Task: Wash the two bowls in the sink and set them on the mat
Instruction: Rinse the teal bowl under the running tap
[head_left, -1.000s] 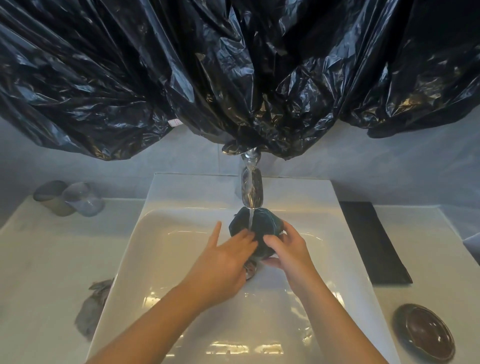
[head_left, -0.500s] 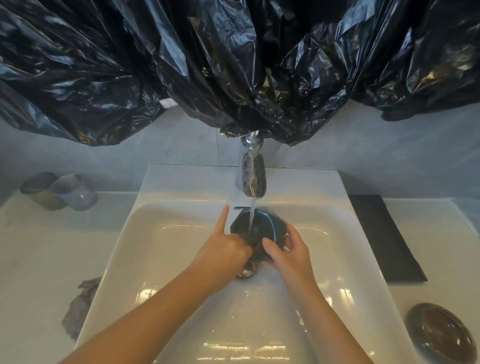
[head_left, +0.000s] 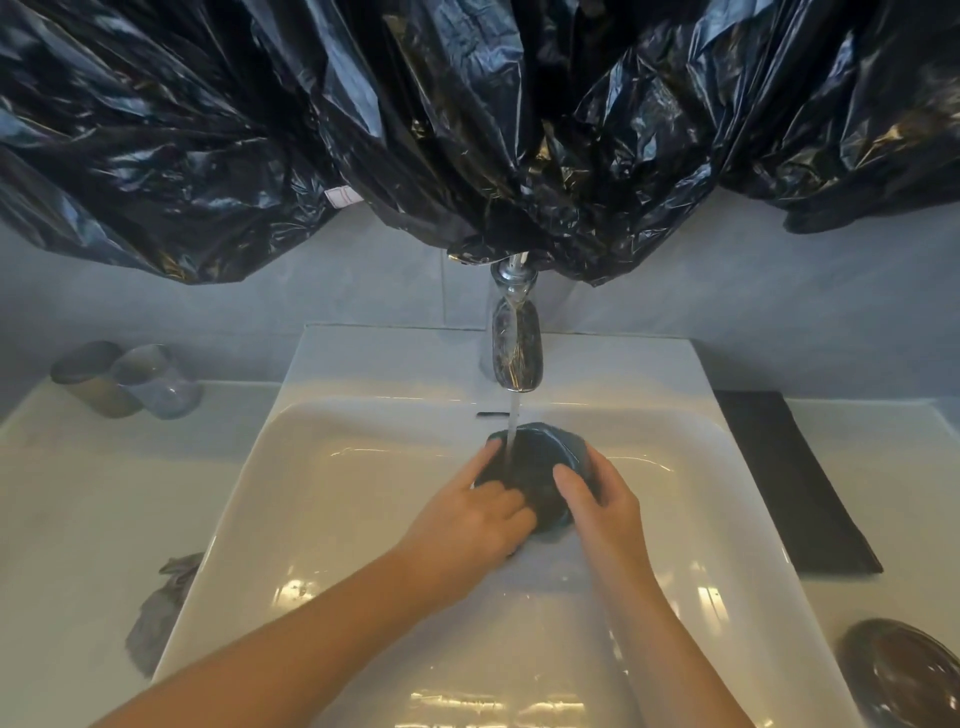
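A dark blue bowl (head_left: 537, 457) sits tilted in the white sink (head_left: 332, 499), directly under the running water from the chrome tap (head_left: 515, 353). My right hand (head_left: 597, 499) grips its right rim, thumb inside the bowl. My left hand (head_left: 467, 519) lies on the left part of the bowl with its fingers reaching into it. A second, brown bowl (head_left: 906, 670) rests on the counter at the lower right. The black mat (head_left: 789, 483) lies right of the sink with nothing on it.
Two cups (head_left: 130, 379) stand on the counter at the far left. A crumpled grey cloth (head_left: 161, 608) lies beside the sink's left edge. Black plastic sheeting (head_left: 467, 130) hangs low over the tap and wall.
The bowl has turned so that its opening faces up under the stream. My left hand's raised forefinger has come down and its fingers have moved into the bowl.
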